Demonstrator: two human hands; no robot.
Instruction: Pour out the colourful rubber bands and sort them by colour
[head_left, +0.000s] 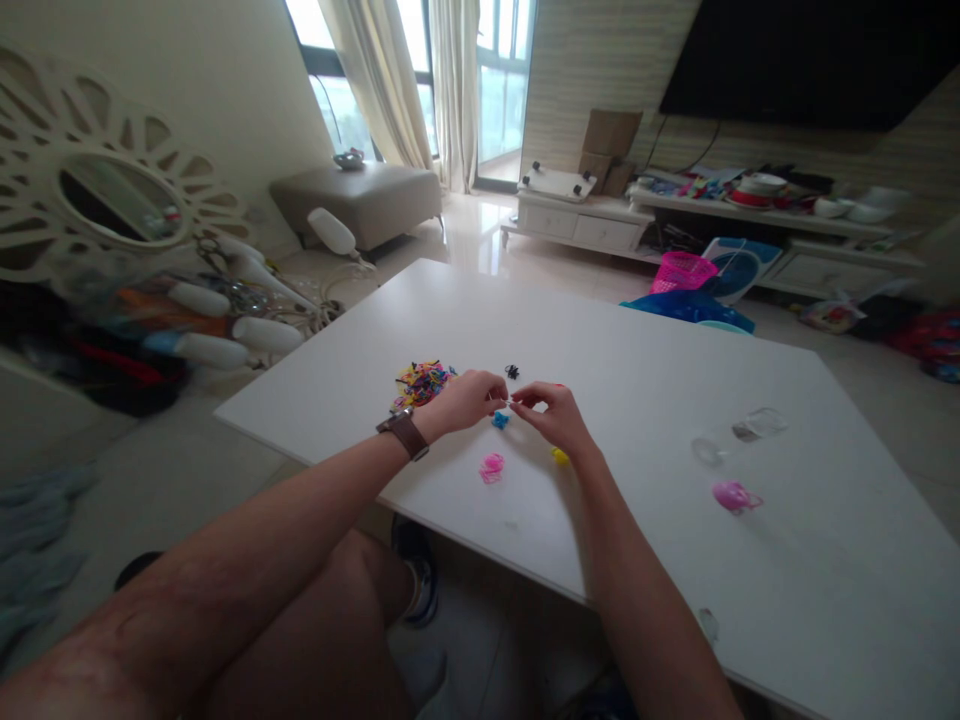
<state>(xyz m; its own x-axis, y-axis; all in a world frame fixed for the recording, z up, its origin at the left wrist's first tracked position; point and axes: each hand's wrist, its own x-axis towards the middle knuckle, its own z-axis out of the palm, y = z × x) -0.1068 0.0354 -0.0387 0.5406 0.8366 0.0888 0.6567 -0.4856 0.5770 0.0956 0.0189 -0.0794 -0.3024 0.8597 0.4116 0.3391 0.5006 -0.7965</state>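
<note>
My left hand [474,398] and my right hand [553,410] meet over the white table, both pinched closed. A tiny thin white piece [509,403] spans the gap between their fingertips; its kind is too small to make out. Just beneath the fingers lies a small blue cluster [500,421]. Beyond them sits a small black cluster [512,371]. A heap of multicoloured small bands [421,384] is beside my left hand, partly covered by it. Nearer to me are some loose pink bands [492,467]. Something yellow [560,456] shows partly behind my right wrist.
On the right of the white table [637,400] are a clear container [761,424], a clear ring [706,452] and a pink object [733,496]. A small clear item [708,625] lies by the front edge. A lamp with white shades [266,335] stands left of the table.
</note>
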